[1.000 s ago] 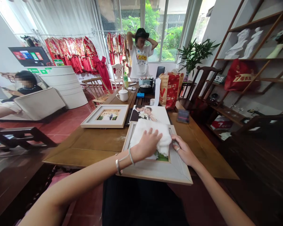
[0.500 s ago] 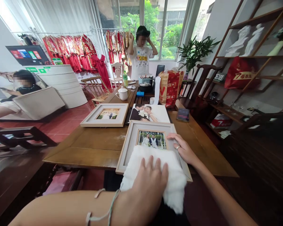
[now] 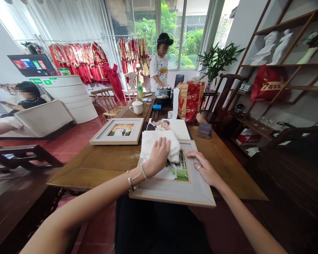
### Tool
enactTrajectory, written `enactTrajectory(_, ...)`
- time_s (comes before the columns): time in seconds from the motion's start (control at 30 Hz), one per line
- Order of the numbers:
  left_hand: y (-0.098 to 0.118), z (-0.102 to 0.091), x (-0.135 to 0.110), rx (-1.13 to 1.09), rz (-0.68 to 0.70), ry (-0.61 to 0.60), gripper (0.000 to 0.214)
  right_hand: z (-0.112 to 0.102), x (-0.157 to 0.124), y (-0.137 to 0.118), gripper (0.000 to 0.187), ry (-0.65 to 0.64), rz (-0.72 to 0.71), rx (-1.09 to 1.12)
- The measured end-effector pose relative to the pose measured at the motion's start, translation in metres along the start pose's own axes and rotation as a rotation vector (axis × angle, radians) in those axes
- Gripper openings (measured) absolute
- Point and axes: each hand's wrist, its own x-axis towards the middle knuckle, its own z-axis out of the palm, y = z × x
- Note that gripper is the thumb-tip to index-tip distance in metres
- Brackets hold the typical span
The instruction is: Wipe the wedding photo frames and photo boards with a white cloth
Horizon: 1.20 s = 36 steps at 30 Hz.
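A pale wooden picture frame (image 3: 175,190) with a wedding photo lies at the near edge of the brown table (image 3: 106,165). My left hand (image 3: 157,158) presses a white cloth (image 3: 159,145) flat onto the frame's upper left part, fingers stretched over it. My right hand (image 3: 205,169), with a ring on one finger, rests on the frame's right border, fingers spread. The cloth hides most of the photo.
A second framed photo (image 3: 118,131) and an unframed print (image 3: 172,126) lie further back on the table, with a small dark card (image 3: 204,129), a white mug (image 3: 137,106) and a red bag (image 3: 190,100) beyond. One person stands at the far end; another sits at left. Shelves line the right wall.
My left hand has pushed the cloth from the frame's near edge back up to its far left part. My right hand stays on the right border. The standing person lowered their arms.
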Motion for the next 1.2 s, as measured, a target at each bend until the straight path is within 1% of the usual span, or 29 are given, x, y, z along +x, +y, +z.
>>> enactTrajectory(0.03,-0.001,-0.003,-0.006,-0.008,0.026,-0.019,0.059,0.0,0.0,0.0,0.044,0.003,0.001,0.0)
enactTrajectory(0.1,0.0,-0.011,-0.025,-0.026,0.077,-0.07,0.051,-0.001,0.0,0.0,0.043,0.004,0.0,0.001)
enactTrajectory(0.17,0.002,-0.024,-0.054,-0.057,0.157,-0.135,0.04,-0.001,0.001,0.001,0.042,0.007,-0.001,0.004)
enactTrajectory(0.2,0.004,-0.032,-0.07,-0.088,0.226,-0.181,0.038,-0.001,0.001,0.001,0.041,0.009,-0.001,0.006)
enactTrajectory(0.27,0.009,-0.049,-0.101,-0.165,0.348,-0.229,0.042,-0.001,0.001,0.002,0.041,0.015,0.003,0.008)
enactTrajectory(0.3,0.013,-0.057,-0.114,-0.207,0.369,-0.279,0.044,-0.002,0.001,0.003,0.042,0.017,0.006,0.009)
enactTrajectory(0.33,0.016,-0.064,-0.124,-0.235,0.395,-0.364,0.047,-0.002,0.001,0.003,0.042,0.016,0.009,0.011)
enactTrajectory(0.4,0.022,-0.071,-0.135,-0.257,0.398,-0.486,0.055,-0.003,0.001,0.003,0.043,0.012,0.011,0.013)
enactTrajectory(0.43,0.024,-0.072,-0.136,-0.256,0.376,-0.516,0.06,-0.003,0.001,0.003,0.043,0.011,0.009,0.014)
enactTrajectory(0.47,0.024,-0.07,-0.134,-0.253,0.34,-0.514,0.064,-0.003,0.0,0.002,0.043,0.009,0.005,0.014)
enactTrajectory(0.53,0.021,-0.062,-0.124,-0.244,0.258,-0.45,0.07,-0.004,0.0,0.001,0.043,0.01,-0.003,0.014)
enactTrajectory(0.67,0.004,-0.037,-0.093,-0.166,0.137,-0.308,0.075,-0.005,-0.001,-0.001,0.044,0.009,-0.006,0.018)
enactTrajectory(0.73,-0.004,-0.023,-0.076,-0.113,0.07,-0.215,0.075,-0.005,-0.001,0.0,0.045,0.006,-0.004,0.023)
enactTrajectory(0.83,-0.015,-0.004,-0.052,-0.071,0.018,-0.07,0.074,-0.004,-0.001,0.001,0.045,0.003,0.001,0.025)
enactTrajectory(0.9,-0.022,0.003,-0.036,-0.06,-0.006,-0.014,0.073,-0.004,0.0,0.003,0.045,0.003,0.0,0.022)
enactTrajectory(0.97,-0.029,0.007,-0.021,-0.059,-0.023,0.006,0.073,-0.004,0.0,0.003,0.045,0.003,-0.003,0.021)
enactTrajectory(1.07,-0.035,0.005,-0.007,-0.066,0.001,-0.022,0.071,-0.006,0.001,0.004,0.046,-0.001,-0.007,0.024)
enactTrajectory(1.13,-0.033,-0.001,-0.011,-0.067,0.039,-0.054,0.069,-0.008,0.001,0.004,0.045,0.003,-0.008,0.027)
enactTrajectory(1.2,-0.026,-0.014,-0.028,-0.081,0.091,-0.11,0.066,-0.011,0.001,0.004,0.045,0.007,-0.005,0.029)
